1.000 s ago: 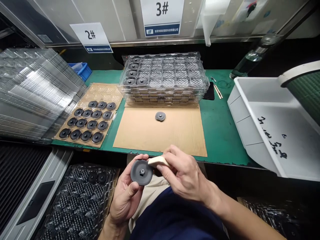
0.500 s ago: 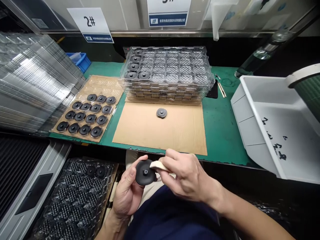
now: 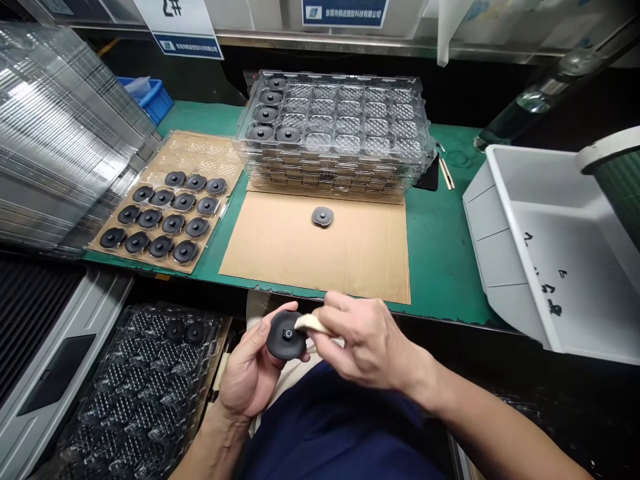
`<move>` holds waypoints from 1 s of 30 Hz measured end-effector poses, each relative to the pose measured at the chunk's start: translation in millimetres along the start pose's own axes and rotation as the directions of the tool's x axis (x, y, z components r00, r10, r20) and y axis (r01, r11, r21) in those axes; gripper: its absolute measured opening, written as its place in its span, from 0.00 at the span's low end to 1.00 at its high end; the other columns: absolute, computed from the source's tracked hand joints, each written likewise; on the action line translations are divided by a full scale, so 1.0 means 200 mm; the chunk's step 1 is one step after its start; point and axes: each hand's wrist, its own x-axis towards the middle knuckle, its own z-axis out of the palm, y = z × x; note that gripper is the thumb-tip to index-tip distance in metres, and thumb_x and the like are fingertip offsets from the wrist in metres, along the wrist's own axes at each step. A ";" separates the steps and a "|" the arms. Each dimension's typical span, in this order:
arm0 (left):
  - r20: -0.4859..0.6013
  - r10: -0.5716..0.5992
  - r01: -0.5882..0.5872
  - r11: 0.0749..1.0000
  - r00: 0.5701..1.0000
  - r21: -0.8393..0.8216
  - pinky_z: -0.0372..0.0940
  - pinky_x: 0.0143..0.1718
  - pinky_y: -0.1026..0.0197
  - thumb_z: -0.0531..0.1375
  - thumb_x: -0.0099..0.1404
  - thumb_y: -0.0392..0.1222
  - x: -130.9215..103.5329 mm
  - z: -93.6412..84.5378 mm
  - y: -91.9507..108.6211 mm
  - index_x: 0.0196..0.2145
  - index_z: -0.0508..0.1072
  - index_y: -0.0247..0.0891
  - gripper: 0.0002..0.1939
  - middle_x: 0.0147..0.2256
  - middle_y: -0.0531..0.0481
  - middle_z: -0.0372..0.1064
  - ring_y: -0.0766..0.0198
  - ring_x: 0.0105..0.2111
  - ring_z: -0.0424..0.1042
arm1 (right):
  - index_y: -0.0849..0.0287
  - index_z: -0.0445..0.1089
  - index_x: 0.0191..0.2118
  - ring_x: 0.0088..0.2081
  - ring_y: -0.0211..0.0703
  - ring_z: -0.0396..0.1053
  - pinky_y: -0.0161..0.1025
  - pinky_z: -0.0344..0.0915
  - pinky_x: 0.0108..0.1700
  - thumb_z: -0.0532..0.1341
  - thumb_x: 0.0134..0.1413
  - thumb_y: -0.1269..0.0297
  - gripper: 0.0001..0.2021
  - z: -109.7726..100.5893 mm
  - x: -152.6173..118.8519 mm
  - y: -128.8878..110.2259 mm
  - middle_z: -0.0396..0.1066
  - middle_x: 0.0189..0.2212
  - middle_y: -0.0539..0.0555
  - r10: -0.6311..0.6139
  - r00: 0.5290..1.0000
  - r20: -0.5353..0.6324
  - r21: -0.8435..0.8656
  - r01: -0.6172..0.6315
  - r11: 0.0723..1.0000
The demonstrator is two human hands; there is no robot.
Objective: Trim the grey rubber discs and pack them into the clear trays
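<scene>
A round black plastic part (image 3: 284,345) with a small central stub is held in my left hand (image 3: 250,373), its stubbed face turned up toward me. My right hand (image 3: 367,343) pinches a cream-coloured cloth (image 3: 313,325), whose folded end touches the part's upper right face. Beyond my hands, a similar part (image 3: 323,217) lies alone on a cardboard sheet (image 3: 280,243). To the left, more of these parts sit in rows in a clear tray (image 3: 200,163) on cardboard.
Stacked clear trays (image 3: 330,163) stand behind the sheet, a few parts in the top one. At right is a grey bin (image 3: 480,220); tall tray stacks (image 3: 65,147) lean at far left. Below the bench edge lies another tray (image 3: 135,387) holding two parts. A blue bin (image 3: 155,100) sits behind.
The camera view has shifted slightly, so the bench sits higher in the picture. My hands keep hold of the part and cloth; the cloth stays against the part's upper right.
</scene>
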 end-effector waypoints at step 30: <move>0.118 -0.012 0.005 0.998 0.993 0.064 0.76 0.36 0.56 0.65 0.69 0.50 0.00 -0.01 -0.03 0.52 0.82 0.37 0.19 0.38 0.43 0.81 0.57 0.32 0.77 | 0.58 0.61 0.29 0.26 0.37 0.50 0.42 0.42 0.29 0.54 0.67 0.66 0.12 -0.03 -0.04 -0.03 0.58 0.28 0.48 -0.026 1.000 -0.003 -0.209 0.025 0.978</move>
